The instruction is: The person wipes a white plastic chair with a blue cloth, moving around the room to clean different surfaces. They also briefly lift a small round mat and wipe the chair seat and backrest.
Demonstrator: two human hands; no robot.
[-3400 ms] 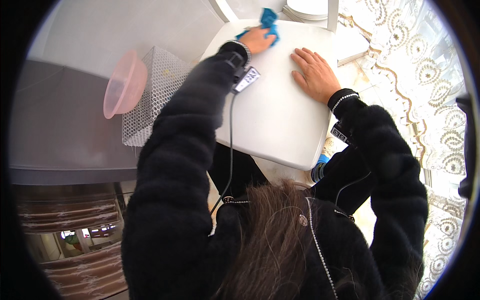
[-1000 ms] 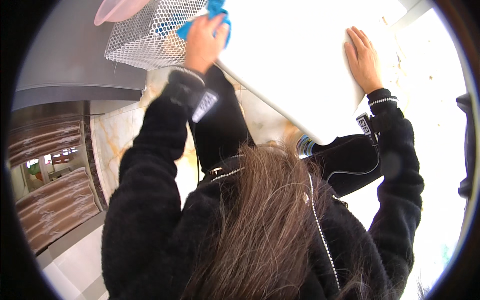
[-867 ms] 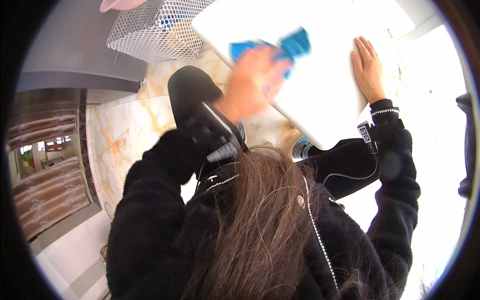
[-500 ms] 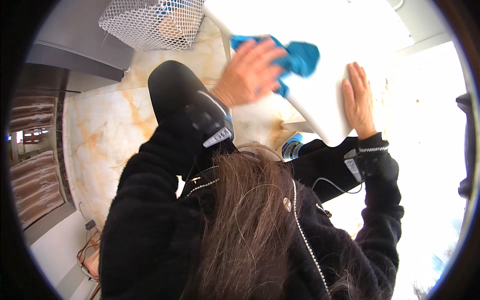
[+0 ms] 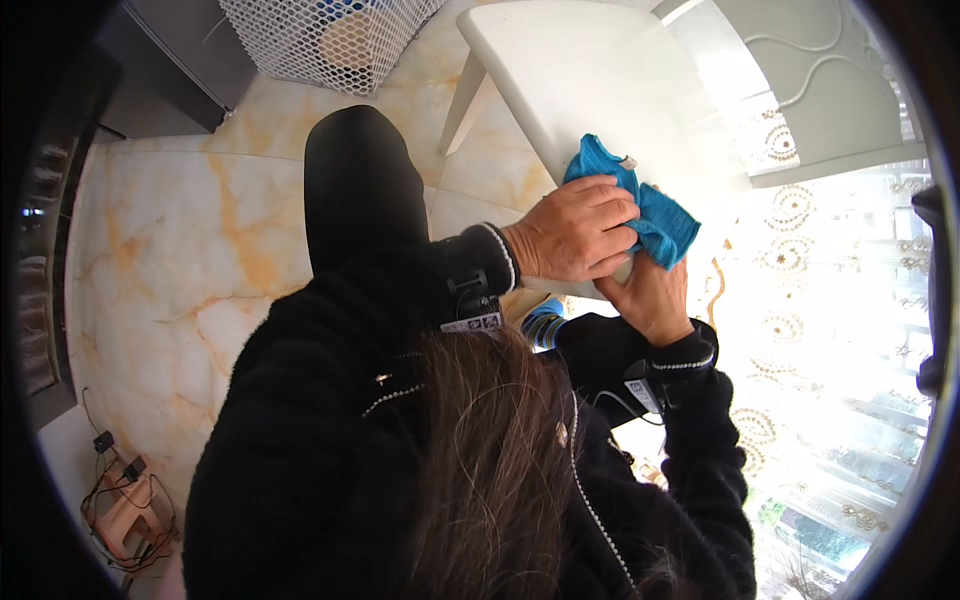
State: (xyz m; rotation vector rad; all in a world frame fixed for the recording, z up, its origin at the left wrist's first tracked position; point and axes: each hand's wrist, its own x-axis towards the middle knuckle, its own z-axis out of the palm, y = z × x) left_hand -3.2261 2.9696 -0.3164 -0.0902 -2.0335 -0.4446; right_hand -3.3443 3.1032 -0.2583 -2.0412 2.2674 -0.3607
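A bunched blue cloth (image 5: 668, 228) is at the near corner of a white chair's seat (image 5: 590, 75). My left hand (image 5: 578, 230) lies over its near left side, with the fingers curled onto the fabric. Close beside it, my right hand (image 5: 655, 302) grips the cloth from the near side; its fingertips are hidden under the folds. Both hands almost touch at the thumbs. Part of the seat's near edge is covered by the hands and the cloth.
The chair's backrest (image 5: 835, 85) rises at the far right, before a sheer patterned curtain (image 5: 785, 325). A white mesh basket (image 5: 310, 45) stands far left beside a grey cabinet (image 5: 165, 70). Cables lie over a small pinkish stool (image 5: 135, 525) at the lower left. My knee (image 5: 362, 180) is left of the chair.
My left hand has moved right and nearer with the cloth. My right hand, flat on the seat before, has come left and taken hold of the cloth. The view has shifted.
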